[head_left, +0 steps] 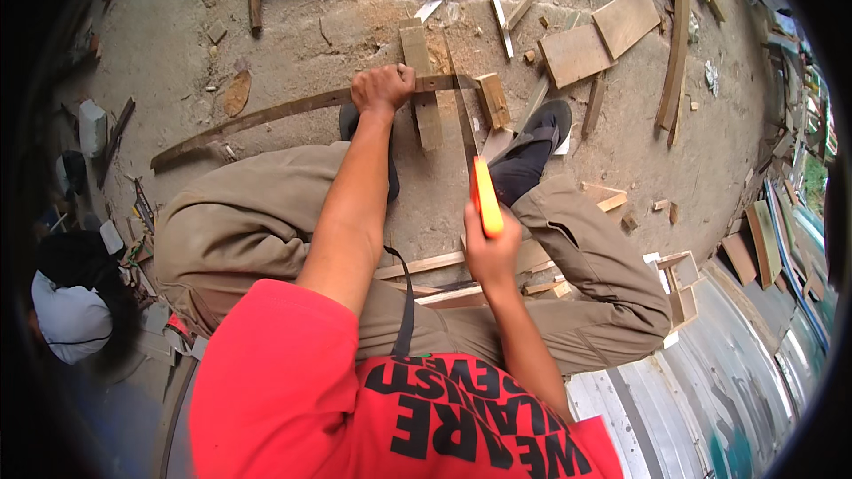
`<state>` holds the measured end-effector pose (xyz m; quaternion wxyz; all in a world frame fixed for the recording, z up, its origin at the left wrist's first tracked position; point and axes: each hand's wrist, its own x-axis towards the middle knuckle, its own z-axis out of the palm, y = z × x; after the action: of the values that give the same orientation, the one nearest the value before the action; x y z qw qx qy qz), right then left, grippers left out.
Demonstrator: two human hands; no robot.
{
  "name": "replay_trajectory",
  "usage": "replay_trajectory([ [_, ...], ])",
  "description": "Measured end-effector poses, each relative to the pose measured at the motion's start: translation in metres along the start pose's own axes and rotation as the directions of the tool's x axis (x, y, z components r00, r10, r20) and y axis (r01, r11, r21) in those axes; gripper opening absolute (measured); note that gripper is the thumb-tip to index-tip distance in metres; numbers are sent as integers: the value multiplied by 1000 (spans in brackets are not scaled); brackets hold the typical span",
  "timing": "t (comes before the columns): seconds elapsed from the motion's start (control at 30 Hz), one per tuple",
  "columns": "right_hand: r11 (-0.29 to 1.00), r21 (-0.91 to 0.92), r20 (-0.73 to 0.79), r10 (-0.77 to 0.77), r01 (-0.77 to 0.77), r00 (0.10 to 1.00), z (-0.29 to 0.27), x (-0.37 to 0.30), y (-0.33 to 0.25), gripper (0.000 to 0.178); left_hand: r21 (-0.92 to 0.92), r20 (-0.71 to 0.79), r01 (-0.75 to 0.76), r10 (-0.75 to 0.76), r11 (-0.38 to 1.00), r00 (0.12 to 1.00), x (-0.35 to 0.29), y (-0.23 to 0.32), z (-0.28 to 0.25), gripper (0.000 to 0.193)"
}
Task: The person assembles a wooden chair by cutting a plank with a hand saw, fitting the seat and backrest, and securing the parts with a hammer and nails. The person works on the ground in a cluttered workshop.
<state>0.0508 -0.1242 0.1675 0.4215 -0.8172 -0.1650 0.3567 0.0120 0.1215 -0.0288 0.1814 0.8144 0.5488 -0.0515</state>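
My left hand (382, 89) is closed in a fist over a long, thin, dark wooden strip (266, 115), near its right end. The strip lies across a wooden block (428, 120) on the ground. My right hand (493, 253) grips the orange and yellow handle of a handsaw (469, 129). Its thin blade points away from me and crosses the strip near its right end; how deep the teeth sit cannot be made out. Just right of the blade is a short wooden block (493, 100).
Flat boards (577, 53) and long wood pieces (674, 62) lie on the dirt ground at the right. Offcuts and pale strips (501, 22) are scattered at the far side. My right shoe (546, 129) is close to the saw. A person (75, 310) is at the left edge.
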Motion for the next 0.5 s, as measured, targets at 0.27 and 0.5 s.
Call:
replay_trajectory([
  [0.27, 994, -50, 82, 97, -93, 992, -11, -21, -10, 29, -27, -50, -38, 36, 999, 998, 2, -4, 9, 44],
  [0.5, 996, -24, 40, 86, -85, 995, -31, -66, -28, 31, -11, -52, -75, 74, 997, 996, 3, 0, 6, 43],
])
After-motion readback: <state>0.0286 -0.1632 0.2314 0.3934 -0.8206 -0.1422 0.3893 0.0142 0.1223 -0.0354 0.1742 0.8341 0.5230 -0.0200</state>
